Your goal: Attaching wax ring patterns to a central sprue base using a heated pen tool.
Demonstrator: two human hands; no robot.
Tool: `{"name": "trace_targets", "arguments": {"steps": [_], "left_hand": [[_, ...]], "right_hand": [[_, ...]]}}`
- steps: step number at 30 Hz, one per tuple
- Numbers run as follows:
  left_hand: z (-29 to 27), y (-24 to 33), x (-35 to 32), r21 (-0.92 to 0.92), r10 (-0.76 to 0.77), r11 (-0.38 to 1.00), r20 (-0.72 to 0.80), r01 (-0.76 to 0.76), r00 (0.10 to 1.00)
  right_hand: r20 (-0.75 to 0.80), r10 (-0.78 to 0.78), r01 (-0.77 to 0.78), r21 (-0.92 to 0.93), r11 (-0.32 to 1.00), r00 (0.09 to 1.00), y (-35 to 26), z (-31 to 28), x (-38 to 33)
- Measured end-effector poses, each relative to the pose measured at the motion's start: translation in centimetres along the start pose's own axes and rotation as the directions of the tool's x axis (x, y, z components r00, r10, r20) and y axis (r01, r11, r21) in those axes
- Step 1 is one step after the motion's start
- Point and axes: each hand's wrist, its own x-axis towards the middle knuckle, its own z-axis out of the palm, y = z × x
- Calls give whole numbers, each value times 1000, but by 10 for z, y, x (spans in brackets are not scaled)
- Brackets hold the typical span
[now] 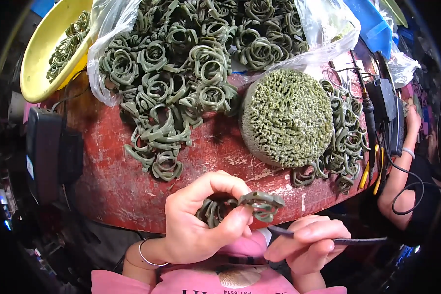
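Note:
My left hand (193, 220) is raised near the front edge of the red table. Its thumb and forefinger pinch a dark green ring-shaped piece (262, 202), and several similar rings (213, 211) sit in the curl of its fingers. Held like a pen, a thin dark tool (360, 241) lies in my right hand (309, 242). The tool's narrow tip is just below the pinched ring; whether they touch I cannot tell. Beyond my hands, a big heap of green rings (166, 83) spreads across the table.
A round block with a rough, pitted green top (289, 117) stands right of the heap, with more rings (348, 127) beside it. A yellow basin (36, 63), clear plastic bags (328, 24), a corded pen-like tool (369, 112) and a dark device (46, 152) surround the table (108, 191). Another person's arm (402, 166) is at right.

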Motion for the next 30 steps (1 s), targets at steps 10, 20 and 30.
{"name": "trace_targets", "arguments": {"steps": [10, 20, 30], "left_hand": [[-3, -1, 2, -34, 30, 999, 43, -29, 999], [-6, -2, 2, -54, -24, 998, 77, 28, 997], [-4, -3, 1, -57, -2, 998, 67, 5, 998]], "right_hand": [[-76, 36, -36, 0, 999, 996, -6, 9, 3], [-39, 36, -35, 47, 998, 999, -3, 8, 2], [-73, 16, -15, 9, 1000, 997, -3, 6, 2]]}}
